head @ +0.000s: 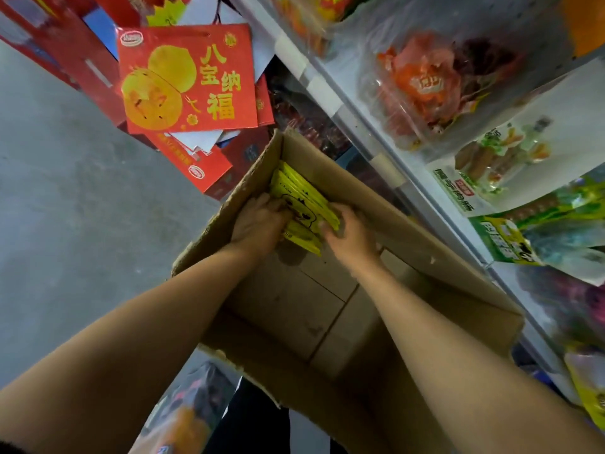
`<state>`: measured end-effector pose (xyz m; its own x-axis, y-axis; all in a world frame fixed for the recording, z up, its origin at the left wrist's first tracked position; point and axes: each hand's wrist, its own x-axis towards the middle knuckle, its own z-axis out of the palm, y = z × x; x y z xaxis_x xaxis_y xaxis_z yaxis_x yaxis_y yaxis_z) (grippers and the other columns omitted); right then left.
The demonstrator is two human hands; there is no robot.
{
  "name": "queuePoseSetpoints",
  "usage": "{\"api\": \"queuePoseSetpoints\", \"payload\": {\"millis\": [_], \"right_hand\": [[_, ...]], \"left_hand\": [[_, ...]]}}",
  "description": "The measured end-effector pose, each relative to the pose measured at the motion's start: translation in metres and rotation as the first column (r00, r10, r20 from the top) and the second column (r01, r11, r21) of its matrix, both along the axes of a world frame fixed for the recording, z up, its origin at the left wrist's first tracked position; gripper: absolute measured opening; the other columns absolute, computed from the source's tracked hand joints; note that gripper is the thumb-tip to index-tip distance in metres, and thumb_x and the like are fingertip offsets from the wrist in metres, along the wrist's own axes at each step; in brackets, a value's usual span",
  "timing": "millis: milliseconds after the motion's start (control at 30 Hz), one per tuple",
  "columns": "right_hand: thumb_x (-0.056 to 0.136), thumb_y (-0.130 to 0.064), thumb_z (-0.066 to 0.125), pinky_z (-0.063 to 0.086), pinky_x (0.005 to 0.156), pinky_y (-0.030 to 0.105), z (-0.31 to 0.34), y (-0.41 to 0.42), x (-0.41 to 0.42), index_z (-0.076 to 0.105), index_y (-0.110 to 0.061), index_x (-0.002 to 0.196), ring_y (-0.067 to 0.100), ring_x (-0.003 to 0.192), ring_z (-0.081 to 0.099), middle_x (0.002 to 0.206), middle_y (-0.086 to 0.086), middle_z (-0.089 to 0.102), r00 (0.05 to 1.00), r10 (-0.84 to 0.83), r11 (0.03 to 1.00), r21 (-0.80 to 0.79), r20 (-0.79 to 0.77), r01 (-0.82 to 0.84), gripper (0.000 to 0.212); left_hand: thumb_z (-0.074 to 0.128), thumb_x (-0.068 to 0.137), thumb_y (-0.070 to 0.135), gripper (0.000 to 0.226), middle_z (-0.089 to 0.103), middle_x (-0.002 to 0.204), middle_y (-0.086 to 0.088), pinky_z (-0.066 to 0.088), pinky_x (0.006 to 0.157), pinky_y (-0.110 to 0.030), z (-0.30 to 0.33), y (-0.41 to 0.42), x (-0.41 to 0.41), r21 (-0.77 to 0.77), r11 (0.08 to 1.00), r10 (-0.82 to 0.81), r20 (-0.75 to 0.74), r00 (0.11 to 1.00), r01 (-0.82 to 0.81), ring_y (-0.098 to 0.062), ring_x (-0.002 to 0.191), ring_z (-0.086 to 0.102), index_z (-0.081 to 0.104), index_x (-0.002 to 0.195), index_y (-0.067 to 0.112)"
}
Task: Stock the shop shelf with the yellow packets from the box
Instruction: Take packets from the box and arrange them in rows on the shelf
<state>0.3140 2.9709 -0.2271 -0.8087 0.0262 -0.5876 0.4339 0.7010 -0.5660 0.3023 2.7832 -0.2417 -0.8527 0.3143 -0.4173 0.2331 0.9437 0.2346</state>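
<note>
Two bare forearms enter from the bottom corners of the frame and converge toward the middle, reaching down into an open cardboard box (343, 309) that fills the centre and lower right. The left hand (258, 221) lies knuckles up, its fingers curled over the left edge of a stack of yellow packets (302, 201). The right hand (352, 231) meets the stack from the other side, fingers bent around its right edge, so both hands clasp the bundle between them. The packets lie at the far end of the box against its wall, overlapping like fanned cards, their long axis running from upper left to lower right. Beyond the box, at upper left, a red gift bag (186, 80) with gold characters leans among other red cartons. The shop shelf (330, 93) runs diagonally down the right side, holding bagged snacks.
</note>
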Motion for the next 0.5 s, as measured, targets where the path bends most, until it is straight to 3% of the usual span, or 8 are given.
{"api": "queuePoseSetpoints", "payload": {"millis": [133,200,267,500], "right_hand": [[0.089,-0.046,0.066,0.049,0.099,0.042,-0.006,-0.007,0.005,0.059,-0.034,0.121,0.024,0.112,0.055,0.125,-0.001,0.044,0.999,0.029,0.997,0.073,-0.037,-0.026,0.035],[0.088,-0.046,0.067,0.046,0.100,0.039,-0.010,-0.011,0.005,0.061,-0.033,0.122,0.027,0.114,0.055,0.127,0.002,0.045,1.000,-0.011,0.997,0.080,-0.026,0.013,0.037],[0.087,-0.047,0.068,0.047,0.099,0.039,-0.015,-0.014,0.003,0.063,-0.033,0.120,0.029,0.112,0.056,0.124,0.004,0.049,0.998,-0.042,0.994,0.095,-0.036,0.046,0.036],[0.081,-0.040,0.076,0.048,0.087,0.036,-0.021,-0.028,-0.005,0.061,-0.037,0.105,0.029,0.109,0.056,0.122,0.002,0.049,0.997,-0.054,0.971,0.233,-0.046,0.063,0.029]], "left_hand": [[0.068,0.084,0.038,0.027,0.051,0.125,0.000,0.033,0.093,-0.031,-0.006,-0.006,0.008,0.086,0.991,0.087,0.182,0.979,-0.104,-0.025,0.122,0.040,0.067,0.107,0.023],[0.069,0.087,0.035,0.025,0.057,0.111,-0.003,0.037,0.079,-0.028,-0.010,-0.010,0.010,0.139,0.975,0.104,0.396,0.912,-0.172,-0.023,0.108,0.052,0.066,0.102,0.016],[0.065,0.091,0.035,0.028,0.057,0.098,-0.005,0.035,0.072,-0.030,-0.012,-0.012,0.016,0.155,0.980,0.026,0.521,0.853,-0.124,-0.023,0.095,0.054,0.063,0.100,0.008],[0.056,0.097,0.034,0.032,0.057,0.112,-0.006,0.032,0.074,-0.024,-0.016,-0.016,0.033,0.114,0.989,-0.008,0.659,0.752,-0.090,-0.024,0.109,0.054,0.060,0.114,0.008]]}}
